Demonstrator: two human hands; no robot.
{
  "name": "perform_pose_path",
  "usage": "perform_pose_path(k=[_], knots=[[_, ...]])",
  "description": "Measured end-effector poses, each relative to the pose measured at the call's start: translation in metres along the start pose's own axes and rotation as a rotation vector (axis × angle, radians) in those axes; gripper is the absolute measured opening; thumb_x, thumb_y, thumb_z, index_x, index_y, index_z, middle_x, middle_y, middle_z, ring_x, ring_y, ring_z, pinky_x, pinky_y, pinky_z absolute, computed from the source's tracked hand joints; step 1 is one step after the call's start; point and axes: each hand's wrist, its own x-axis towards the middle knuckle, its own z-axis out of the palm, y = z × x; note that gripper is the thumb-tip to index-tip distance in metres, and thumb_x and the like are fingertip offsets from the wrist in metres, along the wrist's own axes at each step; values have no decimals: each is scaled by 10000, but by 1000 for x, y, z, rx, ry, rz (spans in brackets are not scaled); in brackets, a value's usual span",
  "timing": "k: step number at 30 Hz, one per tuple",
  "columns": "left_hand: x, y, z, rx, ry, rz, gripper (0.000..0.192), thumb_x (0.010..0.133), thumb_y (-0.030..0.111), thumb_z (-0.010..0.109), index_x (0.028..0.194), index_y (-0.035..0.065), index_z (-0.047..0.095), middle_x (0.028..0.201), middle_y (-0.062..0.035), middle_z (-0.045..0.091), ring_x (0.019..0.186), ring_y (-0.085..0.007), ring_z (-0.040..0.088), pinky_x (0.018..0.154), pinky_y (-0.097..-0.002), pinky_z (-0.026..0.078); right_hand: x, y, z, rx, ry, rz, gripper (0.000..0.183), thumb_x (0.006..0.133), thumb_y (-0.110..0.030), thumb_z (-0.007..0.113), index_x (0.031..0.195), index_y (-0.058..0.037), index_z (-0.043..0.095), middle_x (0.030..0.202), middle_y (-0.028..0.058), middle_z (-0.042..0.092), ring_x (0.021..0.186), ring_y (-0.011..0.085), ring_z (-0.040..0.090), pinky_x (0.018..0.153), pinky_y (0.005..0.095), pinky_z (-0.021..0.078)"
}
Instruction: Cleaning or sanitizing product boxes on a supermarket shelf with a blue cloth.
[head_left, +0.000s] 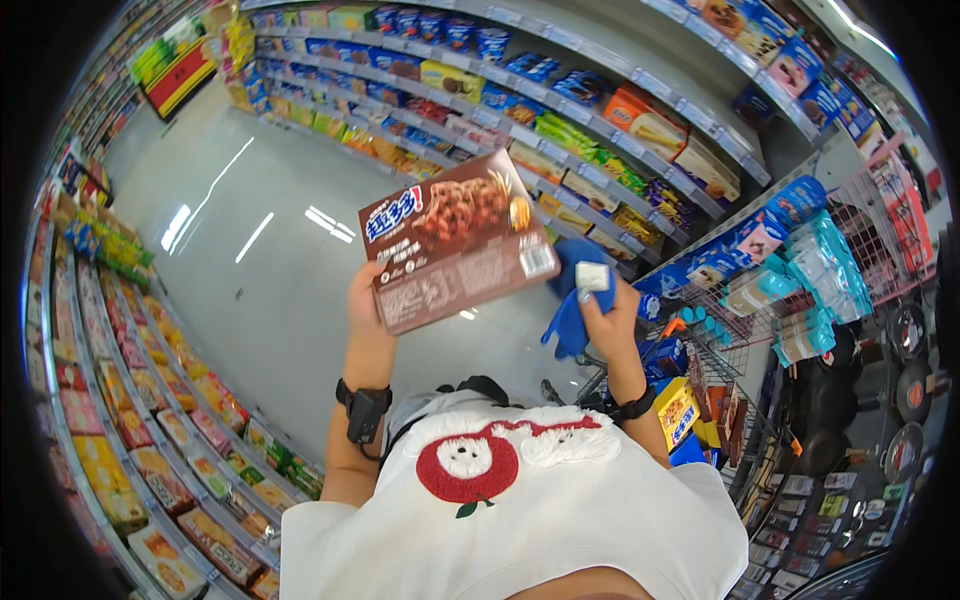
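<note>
My left hand grips the lower left corner of a brown cardboard box of chocolate cookies. The box is tilted in front of me; its cookie picture, printed writing and barcode are visible. To the right, my right hand is closed on a bunched blue cloth, possibly a glove. A small whitish block shows at the fingertips of this hand, against the blue cloth; what it is cannot be told. The box's right edge comes close to the cloth, and whether they touch is unclear.
A wire shopping cart at my right holds several packages, including a yellow cookie box. Shelves of packaged snacks run ahead, and more shelving lines the left. Frying pans hang at the far right. Grey floor lies between.
</note>
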Motion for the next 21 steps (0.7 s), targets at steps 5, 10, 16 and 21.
perform_pose_path(k=[5, 10, 16, 21], knots=[[-4, 2, -27, -230, -31, -47, 366, 731, 98, 458, 1075, -27, 471, 1034, -187, 557, 898, -298, 573, 809, -415, 472, -2, -30, 46, -197, 256, -91, 300, 621, -185, 686, 840, -20, 562, 751, 136, 560, 686, 295, 545, 618, 360, 436], [-17, 7, -6, -202, -46, -124, 423, 754, 149, 409, 1143, -18, 425, 1094, -172, 528, 984, -310, 532, 871, -438, 428, -17, -53, 97, -450, 85, -369, 395, 555, -249, 704, 829, -11, 548, 783, 128, 514, 728, 283, 499, 663, 384, 394], [-2, 10, -14, -182, 0, -176, 427, 742, 145, 409, 1135, -22, 425, 1096, -181, 522, 986, -305, 531, 874, -421, 428, -23, -78, 131, -339, -93, -537, 412, 530, -283, 707, 810, -22, 554, 734, 95, 498, 681, 258, 496, 648, 378, 397], [11, 5, -30, -235, 21, -184, 434, 727, 129, 415, 1131, -29, 422, 1093, -186, 524, 969, -306, 545, 849, -425, 452, -13, -60, 122, -384, -37, -572, 423, 532, -295, 701, 825, -32, 545, 724, 91, 497, 645, 260, 487, 623, 386, 392]])
